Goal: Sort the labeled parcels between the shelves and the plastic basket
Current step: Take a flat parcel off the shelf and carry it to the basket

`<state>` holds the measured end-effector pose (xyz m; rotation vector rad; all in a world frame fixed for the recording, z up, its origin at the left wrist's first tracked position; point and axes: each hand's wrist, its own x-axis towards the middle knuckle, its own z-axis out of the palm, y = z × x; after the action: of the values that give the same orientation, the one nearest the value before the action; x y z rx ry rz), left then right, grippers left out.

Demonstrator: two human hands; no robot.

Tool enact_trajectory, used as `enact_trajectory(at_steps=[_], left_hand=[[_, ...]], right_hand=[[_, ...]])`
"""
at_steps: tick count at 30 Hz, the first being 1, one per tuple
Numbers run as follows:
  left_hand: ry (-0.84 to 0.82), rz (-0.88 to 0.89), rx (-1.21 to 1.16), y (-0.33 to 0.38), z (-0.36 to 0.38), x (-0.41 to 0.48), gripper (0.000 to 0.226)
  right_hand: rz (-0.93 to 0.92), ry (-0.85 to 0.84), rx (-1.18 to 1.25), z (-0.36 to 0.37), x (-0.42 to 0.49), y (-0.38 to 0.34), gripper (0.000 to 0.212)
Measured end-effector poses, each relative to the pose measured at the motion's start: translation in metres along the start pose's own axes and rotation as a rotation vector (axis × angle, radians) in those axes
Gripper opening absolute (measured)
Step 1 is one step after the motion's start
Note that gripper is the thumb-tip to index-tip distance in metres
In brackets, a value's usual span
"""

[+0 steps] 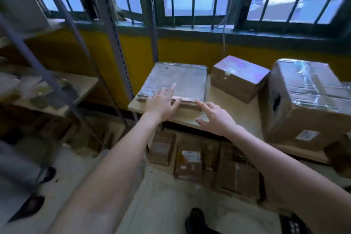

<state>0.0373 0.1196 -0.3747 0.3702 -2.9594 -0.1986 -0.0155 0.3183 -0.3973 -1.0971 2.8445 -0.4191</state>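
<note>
A flat, tape-wrapped parcel [182,80] with a label on top lies at the left end of a wooden shelf [233,106]. My left hand [161,103] rests on the parcel's near edge, fingers spread, forefinger on its top. My right hand [216,118] hovers open just in front of the parcel's near right corner, forefinger pointing at it. To the right of the flat parcel a small brown box [239,78] stands on the same shelf, and a large taped carton [307,104] with a white label stands beyond it. No plastic basket is in view.
Several brown parcels [199,159] lie on the floor under the shelf. Another shelf unit [57,89] with blurred packages stands at the left, behind grey metal uprights [117,47]. A barred window runs along the back wall. Dark shoes [195,220] show on the floor.
</note>
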Motion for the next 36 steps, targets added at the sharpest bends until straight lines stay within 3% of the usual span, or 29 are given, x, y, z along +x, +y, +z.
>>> enact_trajectory(at_steps=[5,12,17,23,28,32,36], left_hand=[[-0.112,-0.064,-0.003,-0.024,0.031,0.054,0.062],[-0.096,-0.074,-0.030,-0.072,0.062,0.093,0.058],[-0.095,-0.086,-0.081,-0.106,0.070,0.125,0.057],[-0.227,-0.187,-0.150,-0.131,0.086,0.147,0.067],[-0.186,-0.247,-0.241,-0.140,0.099,0.150,0.077],[-0.089,-0.170,-0.444,-0.149,0.093,0.149,0.076],[0.013,-0.026,-0.867,-0.156,0.070,0.150,0.064]], right_hand=[[0.116,0.002,0.055,0.017,0.057,0.023,0.064],[0.293,-0.108,0.119,0.049,0.109,0.039,0.065],[0.348,0.056,0.226,0.072,0.118,0.037,0.049],[0.377,0.177,0.208,0.083,0.118,0.034,0.046],[0.493,0.245,0.420,0.094,0.117,0.030,0.046],[0.551,0.307,0.438,0.107,0.113,0.026,0.054],[0.603,0.380,0.525,0.106,0.109,0.027,0.050]])
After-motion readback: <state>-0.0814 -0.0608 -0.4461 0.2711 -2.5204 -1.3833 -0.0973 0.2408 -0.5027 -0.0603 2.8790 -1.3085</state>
